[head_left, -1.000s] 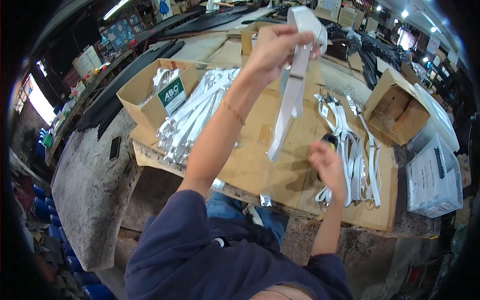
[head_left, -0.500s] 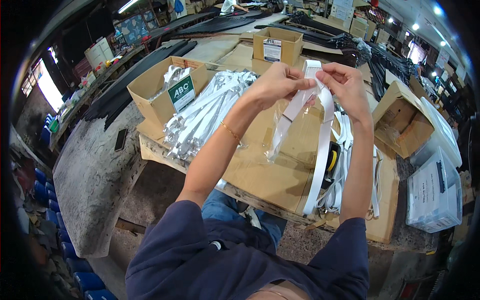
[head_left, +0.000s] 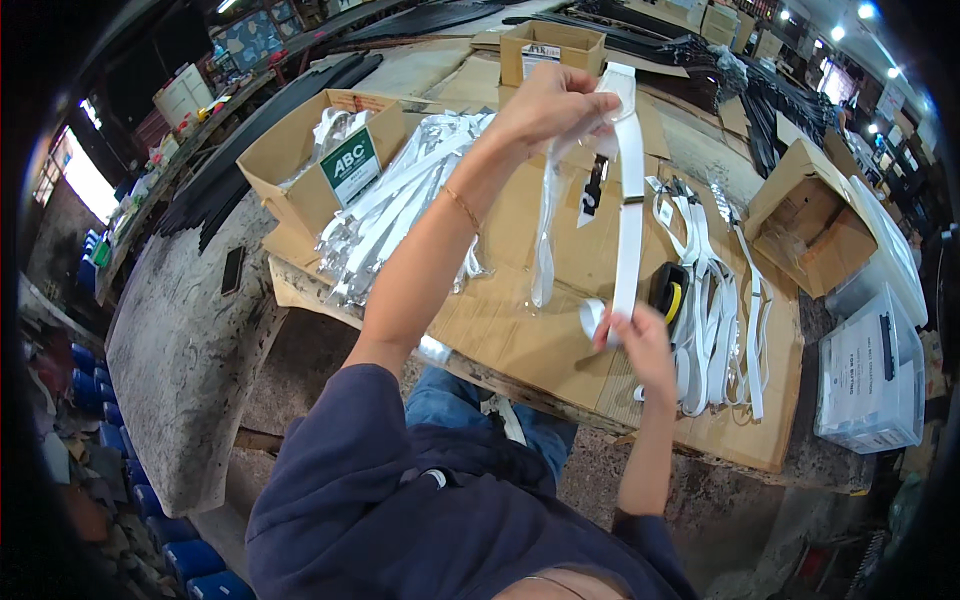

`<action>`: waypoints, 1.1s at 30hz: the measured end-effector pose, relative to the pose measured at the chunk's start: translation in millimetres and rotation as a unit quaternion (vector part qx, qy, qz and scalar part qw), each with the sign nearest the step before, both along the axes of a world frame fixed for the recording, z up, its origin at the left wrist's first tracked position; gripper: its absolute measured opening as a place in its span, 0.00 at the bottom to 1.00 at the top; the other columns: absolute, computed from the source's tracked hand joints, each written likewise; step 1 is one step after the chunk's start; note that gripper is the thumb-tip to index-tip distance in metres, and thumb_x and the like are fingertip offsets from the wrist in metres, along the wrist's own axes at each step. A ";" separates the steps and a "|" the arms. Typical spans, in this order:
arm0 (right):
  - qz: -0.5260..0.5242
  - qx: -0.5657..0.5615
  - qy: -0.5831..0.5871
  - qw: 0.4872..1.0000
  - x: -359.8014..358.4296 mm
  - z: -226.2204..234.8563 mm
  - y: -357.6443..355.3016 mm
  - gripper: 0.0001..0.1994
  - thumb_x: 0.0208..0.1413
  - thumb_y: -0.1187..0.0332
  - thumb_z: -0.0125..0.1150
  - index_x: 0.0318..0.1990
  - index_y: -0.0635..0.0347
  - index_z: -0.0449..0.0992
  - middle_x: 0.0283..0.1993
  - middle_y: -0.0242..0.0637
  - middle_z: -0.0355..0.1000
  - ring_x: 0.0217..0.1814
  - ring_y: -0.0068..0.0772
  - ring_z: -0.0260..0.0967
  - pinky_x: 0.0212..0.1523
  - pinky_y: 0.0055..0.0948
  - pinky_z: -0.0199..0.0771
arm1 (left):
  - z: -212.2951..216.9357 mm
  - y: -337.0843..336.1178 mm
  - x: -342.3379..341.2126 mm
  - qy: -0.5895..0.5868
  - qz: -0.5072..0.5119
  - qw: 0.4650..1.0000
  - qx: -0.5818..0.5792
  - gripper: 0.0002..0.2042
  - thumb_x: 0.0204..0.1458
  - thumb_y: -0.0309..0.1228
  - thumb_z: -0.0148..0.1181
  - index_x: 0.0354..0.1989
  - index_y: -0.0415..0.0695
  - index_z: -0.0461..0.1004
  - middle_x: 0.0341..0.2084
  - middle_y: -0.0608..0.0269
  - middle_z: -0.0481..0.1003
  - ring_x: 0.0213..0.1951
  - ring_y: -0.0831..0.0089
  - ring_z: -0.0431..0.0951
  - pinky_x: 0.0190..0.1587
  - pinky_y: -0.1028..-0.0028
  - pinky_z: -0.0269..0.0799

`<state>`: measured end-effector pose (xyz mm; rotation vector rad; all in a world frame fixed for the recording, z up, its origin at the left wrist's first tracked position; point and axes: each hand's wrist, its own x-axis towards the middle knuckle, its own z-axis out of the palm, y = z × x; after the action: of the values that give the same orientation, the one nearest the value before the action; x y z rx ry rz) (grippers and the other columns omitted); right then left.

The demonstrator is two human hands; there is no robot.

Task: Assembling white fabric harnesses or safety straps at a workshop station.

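Note:
My left hand (head_left: 552,105) is raised over the table, its fingers pinched on the folded top of a white belt (head_left: 629,250). One length of the belt hangs straight down, crossed by a dark-edged loop partway. Lower, my right hand (head_left: 642,345) has its fingers closed on that length near a curled end. Beneath my left hand dangles another white length with clear plastic around it, and a small black hook-like piece shows beside it. To the right of my right hand lie several white belts (head_left: 705,300) and a black and yellow tape measure (head_left: 668,290).
A heap of plastic-wrapped white belts (head_left: 400,210) lies left, beside an open cardboard box (head_left: 290,215). Another box (head_left: 520,50) stands at the back. A tilted carton (head_left: 815,225) and a clear plastic bin (head_left: 870,375) are at right. A phone (head_left: 232,270) rests far left.
My right hand has left the belt's top and moved down toward me to its lower part. My left hand has risen slightly, still gripping the top.

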<state>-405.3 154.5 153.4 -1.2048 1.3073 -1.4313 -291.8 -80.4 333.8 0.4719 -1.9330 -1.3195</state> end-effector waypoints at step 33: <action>-0.165 0.266 -0.055 0.948 21.2 -156.7 -19.4 0.19 0.56 0.67 0.62 0.50 0.71 0.71 0.36 0.36 0.74 0.30 0.21 0.71 0.29 0.22 0.77 | -315.9 35.4 37.4 -0.234 0.301 0.923 -0.041 0.14 0.46 0.33 0.64 0.38 0.38 0.74 0.33 0.50 0.76 0.35 0.51 0.76 0.40 0.61 0.70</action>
<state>-384.2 135.2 -3.4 -0.5589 1.7303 -1.2245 -254.4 -45.0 17.9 1.3149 -1.9581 -0.7579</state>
